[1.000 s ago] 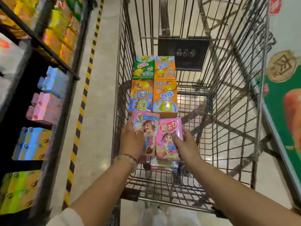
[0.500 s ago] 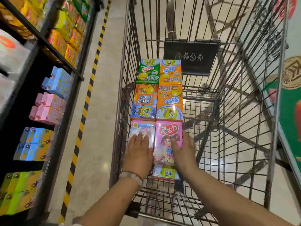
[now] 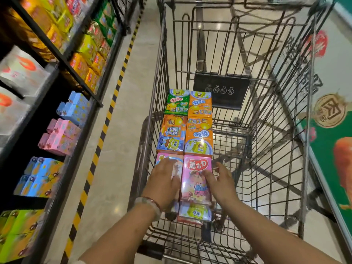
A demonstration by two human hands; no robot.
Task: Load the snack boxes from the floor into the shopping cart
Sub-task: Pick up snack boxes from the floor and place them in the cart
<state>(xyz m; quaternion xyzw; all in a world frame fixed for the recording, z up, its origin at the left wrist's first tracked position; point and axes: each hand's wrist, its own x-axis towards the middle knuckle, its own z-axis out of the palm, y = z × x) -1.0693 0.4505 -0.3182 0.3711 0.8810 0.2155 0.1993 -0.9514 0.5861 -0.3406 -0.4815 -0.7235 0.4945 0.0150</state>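
Several snack boxes lie flat in two rows along the left side of the wire shopping cart (image 3: 276, 141). At the far end are a green box (image 3: 176, 101) and an orange box (image 3: 200, 103), then an orange-blue box (image 3: 171, 134) and another orange box (image 3: 199, 138). Nearest me lie two pink boxes. My left hand (image 3: 163, 183) rests flat on the left pink box (image 3: 167, 159). My right hand (image 3: 219, 182) touches the right edge of the right pink box (image 3: 196, 180) with loosely bent fingers. A smaller box (image 3: 195, 213) peeks out under it.
Store shelves (image 3: 57, 111) with blue, pink, green and yellow boxes stand on the left, behind a yellow-black floor stripe (image 3: 106, 119). A black sign (image 3: 221, 91) hangs on the cart's folded seat flap. A green poster wall (image 3: 335, 149) runs along the right.
The two pink boxes went from held above the cart floor to lying flat beside the others. My hands loosened on them, and my view rose and pulled back.
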